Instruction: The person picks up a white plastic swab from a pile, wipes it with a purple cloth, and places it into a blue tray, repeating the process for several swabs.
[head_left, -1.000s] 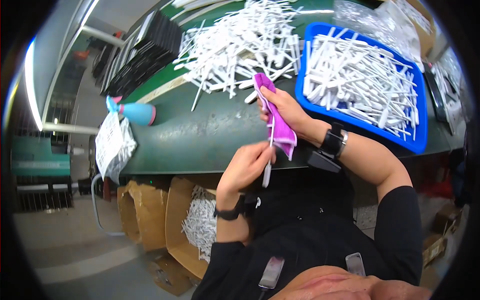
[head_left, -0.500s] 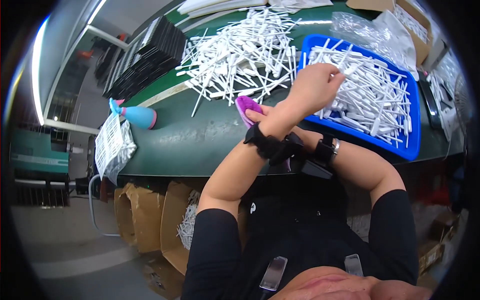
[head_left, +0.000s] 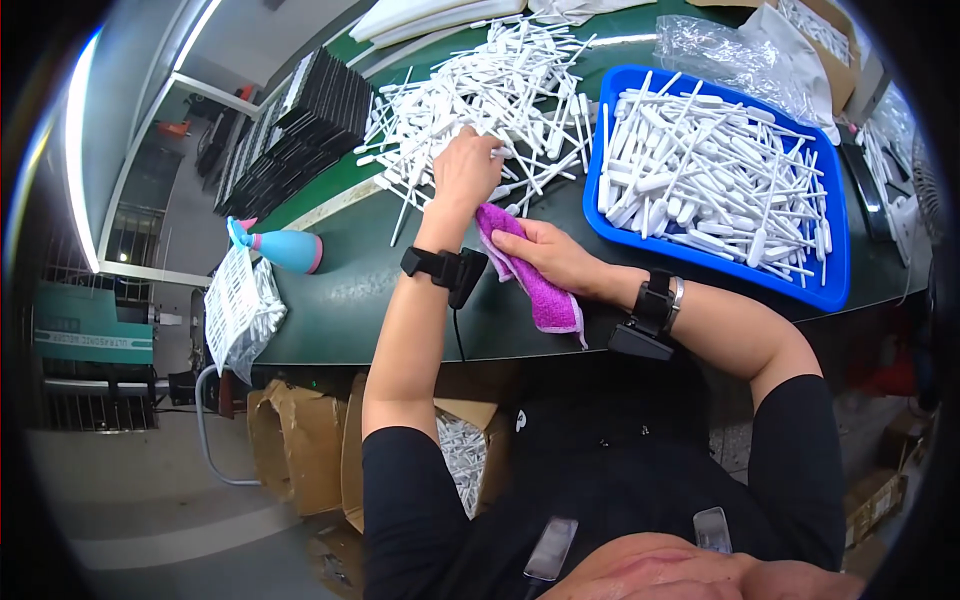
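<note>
My left hand is at the near edge of a loose pile of white plastic sticks with thicker paddle-like ends. Its fingers are closed, and a white stick shows at the fingertips. Just to the right and nearer to me, my right hand grips a purple cloth, folded over, with its lower end hanging towards the table edge. To the right, a blue tray holds many more of the same white sticks, lying in all directions.
At the left stand a blue spray bottle, a plastic bag of white pieces and stacked black trays. Clear plastic wrap and an open carton are at the far right. Cardboard boxes sit below the table's front edge.
My left hand has moved from over the blue tray to the pile on the left. The purple cloth and my right hand, partly hidden before, now show more fully.
</note>
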